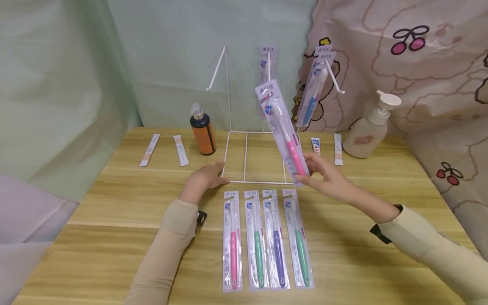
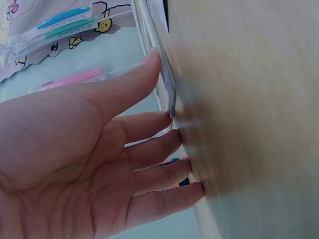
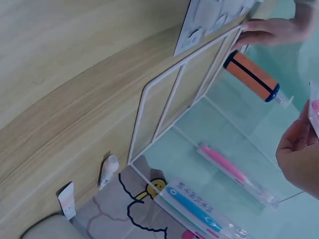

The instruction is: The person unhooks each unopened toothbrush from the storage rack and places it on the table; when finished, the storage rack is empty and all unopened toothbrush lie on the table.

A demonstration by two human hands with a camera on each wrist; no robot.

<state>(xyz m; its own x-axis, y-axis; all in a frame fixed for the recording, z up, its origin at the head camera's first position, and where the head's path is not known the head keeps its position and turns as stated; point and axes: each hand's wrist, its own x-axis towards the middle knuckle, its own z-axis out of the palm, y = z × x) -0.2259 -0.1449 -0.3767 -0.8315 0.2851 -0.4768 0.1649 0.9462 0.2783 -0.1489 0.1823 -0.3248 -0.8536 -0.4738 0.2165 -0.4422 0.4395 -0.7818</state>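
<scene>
- Nearest me on the wooden table [image 1: 95, 254], four packed toothbrushes [image 1: 257, 250] lie in a row: pink, green, purple, green.
- My right hand [image 1: 324, 176] pinches the lower end of a pink-handled toothbrush [image 1: 284, 131], tilted above the table in its lilac pack; the header reads 康倍佳.
- My left hand [image 1: 203, 180], fingers straight, rests at the white wire rack [image 1: 263, 182]'s near left corner.
- Farther stand an orange-and-black bottle [image 1: 203, 134] and a pump bottle [image 1: 367, 133].
- Behind hang pale green cloth [image 1: 183, 55] and pink cherry-print cloth [image 1: 381, 84].

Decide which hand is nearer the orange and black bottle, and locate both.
Left. The left hand is just in front of the bottle, at the rack's near left corner; the right hand is farther, at the rack's right side, holding a packaged toothbrush.
</scene>
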